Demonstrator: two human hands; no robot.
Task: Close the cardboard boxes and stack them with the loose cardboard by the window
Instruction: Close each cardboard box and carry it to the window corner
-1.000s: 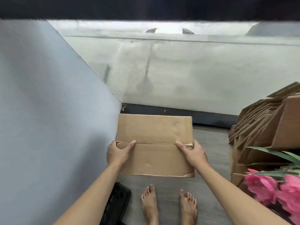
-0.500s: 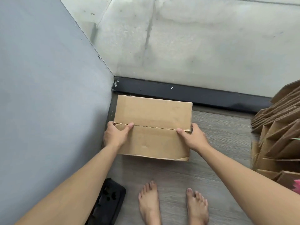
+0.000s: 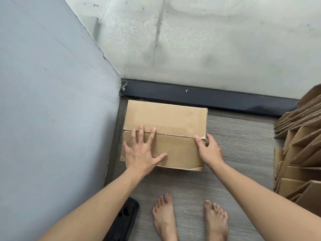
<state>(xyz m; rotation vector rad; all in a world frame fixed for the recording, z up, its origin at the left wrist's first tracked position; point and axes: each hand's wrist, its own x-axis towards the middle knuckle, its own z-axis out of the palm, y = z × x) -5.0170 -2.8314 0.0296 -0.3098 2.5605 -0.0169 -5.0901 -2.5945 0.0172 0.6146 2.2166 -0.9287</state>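
A closed brown cardboard box (image 3: 173, 119) sits on the wood floor in the corner, close to the grey wall and the black window frame. Its two top flaps meet in a seam across the middle. My left hand (image 3: 141, 152) lies flat on the near flap with fingers spread, fingertips reaching the seam. My right hand (image 3: 207, 150) grips the box's right edge, thumb on top by the seam and fingers round the side. A pile of loose flattened cardboard (image 3: 302, 150) leans at the right edge.
The grey wall (image 3: 52, 110) stands at the left and the frosted window pane (image 3: 208, 46) rises above the black frame (image 3: 208, 98). A black object (image 3: 124, 221) lies on the floor by my left foot. My bare feet (image 3: 189, 221) stand just behind the box.
The box has come down into the corner on the floor. My left hand has let go of the box's left edge and now lies flat on top. The view has tilted downward.
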